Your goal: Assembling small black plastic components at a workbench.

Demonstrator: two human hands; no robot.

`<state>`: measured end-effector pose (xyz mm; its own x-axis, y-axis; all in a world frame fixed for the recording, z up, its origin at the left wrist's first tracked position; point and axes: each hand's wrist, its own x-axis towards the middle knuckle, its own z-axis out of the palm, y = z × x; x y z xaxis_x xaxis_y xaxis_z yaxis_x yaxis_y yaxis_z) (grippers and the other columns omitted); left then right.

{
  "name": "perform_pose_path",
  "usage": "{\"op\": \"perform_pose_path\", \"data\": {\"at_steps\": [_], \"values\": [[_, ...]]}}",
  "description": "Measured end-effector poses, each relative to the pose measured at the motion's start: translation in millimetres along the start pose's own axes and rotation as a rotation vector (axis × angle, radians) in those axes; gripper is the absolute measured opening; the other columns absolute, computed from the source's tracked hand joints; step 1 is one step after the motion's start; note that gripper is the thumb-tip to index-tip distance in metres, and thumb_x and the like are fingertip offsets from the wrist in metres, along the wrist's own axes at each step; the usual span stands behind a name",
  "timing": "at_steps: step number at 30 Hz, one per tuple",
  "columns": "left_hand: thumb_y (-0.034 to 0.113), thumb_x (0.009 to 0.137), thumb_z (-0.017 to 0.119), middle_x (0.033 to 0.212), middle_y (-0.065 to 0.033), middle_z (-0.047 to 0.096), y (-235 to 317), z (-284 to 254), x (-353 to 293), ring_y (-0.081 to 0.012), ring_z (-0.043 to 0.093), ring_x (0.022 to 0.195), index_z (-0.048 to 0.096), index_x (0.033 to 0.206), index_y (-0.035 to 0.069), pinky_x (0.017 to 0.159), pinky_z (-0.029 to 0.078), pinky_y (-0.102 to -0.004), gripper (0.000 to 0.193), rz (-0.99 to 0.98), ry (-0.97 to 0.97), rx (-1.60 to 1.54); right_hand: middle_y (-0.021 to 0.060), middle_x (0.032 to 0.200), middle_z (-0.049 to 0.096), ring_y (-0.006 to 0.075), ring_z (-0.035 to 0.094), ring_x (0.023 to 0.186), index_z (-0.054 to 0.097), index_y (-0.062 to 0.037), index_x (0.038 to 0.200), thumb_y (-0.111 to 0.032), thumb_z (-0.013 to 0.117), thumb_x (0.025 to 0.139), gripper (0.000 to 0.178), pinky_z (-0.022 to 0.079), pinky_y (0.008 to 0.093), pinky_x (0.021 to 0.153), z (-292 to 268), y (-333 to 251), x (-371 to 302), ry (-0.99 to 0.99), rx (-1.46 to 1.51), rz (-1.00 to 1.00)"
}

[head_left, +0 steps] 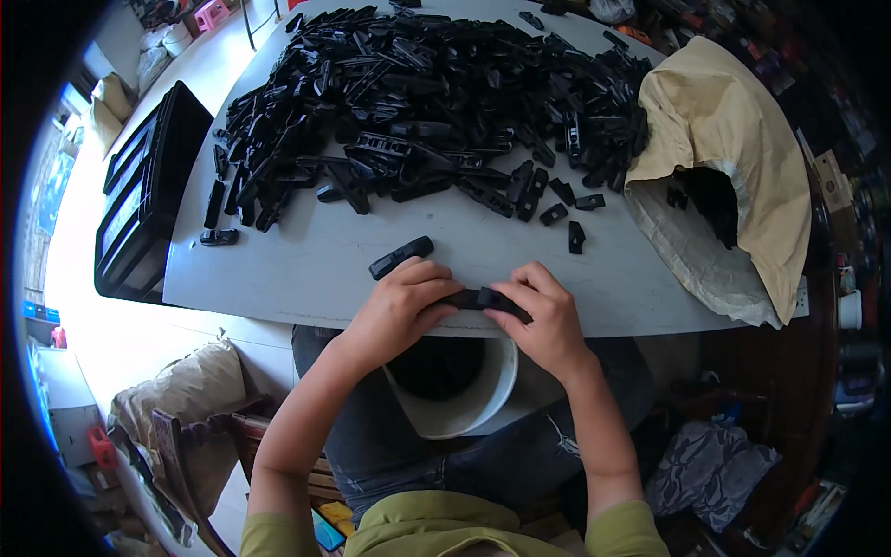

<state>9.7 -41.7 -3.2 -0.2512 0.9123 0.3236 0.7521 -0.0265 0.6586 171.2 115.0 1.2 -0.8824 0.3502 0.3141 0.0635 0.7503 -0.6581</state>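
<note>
- A dark part [467, 299] is pinched between the left hand [401, 304] and the right hand [546, 320], at the near edge of the counter [278, 269]; whether 1 piece or 2 is held cannot be told.
- 1 black piece [401, 257] is seen just beyond the left hand.
- The far side is covered by heaped black parts [408, 97].

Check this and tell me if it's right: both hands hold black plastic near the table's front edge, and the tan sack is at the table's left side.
The side is wrong: the head view shows the tan sack at the right side of the table. The left hand and right hand do hold black plastic near its front edge.
</note>
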Motion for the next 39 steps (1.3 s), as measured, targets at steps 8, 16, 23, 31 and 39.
{"op": "perform_pose_path", "data": {"at_steps": [8, 16, 23, 31, 39], "values": [[0.002, 0.070, 0.075, 0.099, -0.0117, 0.064, -7.1, -3.1, 3.8, -0.0274, 0.061, 0.090, 0.072, 0.101, 0.002, 0.079, 0.051, -0.0360, 0.031, 0.040, -0.022, -0.101, 0.0034, 0.092, 0.056, 0.0214, 0.054, 0.088, 0.073, -0.0080, 0.099, -0.014, 0.082, 0.067, 0.034, 0.045, 0.0347, 0.079, -8.9, 3.7, 1.5, -0.124, -0.173, -0.026], [0.005, 0.071, 0.077, 0.097, -0.0116, 0.064, -0.1, -0.6, -5.0, -0.0272, 0.061, 0.089, 0.071, 0.103, 0.002, 0.078, 0.052, -0.0366, 0.032, 0.106, -0.066, -0.057, 0.0052, 0.100, 0.056, 0.0221, 0.054, 0.093, 0.072, -0.0092, 0.106, -0.020, 0.082, 0.068, 0.041, 0.044, 0.0368, 0.082, 4.7, 4.5, 5.3, -0.079, -0.071, -0.099], [0.007, 0.077, 0.074, 0.088, -0.0123, 0.063, 7.6, -24.2, -15.2, -0.0280, 0.063, 0.080, 0.069, 0.099, 0.005, 0.070, 0.051, -0.0337, 0.022, -0.265, 0.348, 0.249, 0.0137, 0.098, 0.059, 0.0234, 0.060, 0.081, 0.064, 0.0026, 0.098, -0.012, 0.075, 0.078, 0.027, 0.049, 0.0335, 0.071, -28.1, 63.4, 15.5, 0.414, -0.456, 0.164], [0.010, 0.086, 0.065, 0.096, -0.0141, 0.064, 15.3, -13.3, 6.1, -0.0318, 0.065, 0.079, 0.062, 0.110, 0.007, 0.072, 0.052, -0.0385, 0.025, -0.299, 0.053, 0.175, 0.0139, 0.093, 0.058, 0.0307, 0.060, 0.081, 0.063, 0.0004, 0.093, -0.006, 0.069, 0.077, 0.018, 0.050, 0.0395, 0.073, -19.3, 34.7, 10.6, 0.248, -0.142, 0.361], [0.004, 0.080, 0.068, 0.101, -0.0138, 0.059, 12.3, -5.5, 9.0, -0.0326, 0.061, 0.092, 0.058, 0.111, 0.004, 0.079, 0.051, -0.0403, 0.033, -0.110, 0.018, 0.086, 0.0107, 0.095, 0.057, 0.0289, 0.061, 0.082, 0.065, -0.0012, 0.099, -0.010, 0.072, 0.077, 0.024, 0.050, 0.0381, 0.072, -24.4, 6.0, 18.1, 0.119, -0.360, 0.234]]}}
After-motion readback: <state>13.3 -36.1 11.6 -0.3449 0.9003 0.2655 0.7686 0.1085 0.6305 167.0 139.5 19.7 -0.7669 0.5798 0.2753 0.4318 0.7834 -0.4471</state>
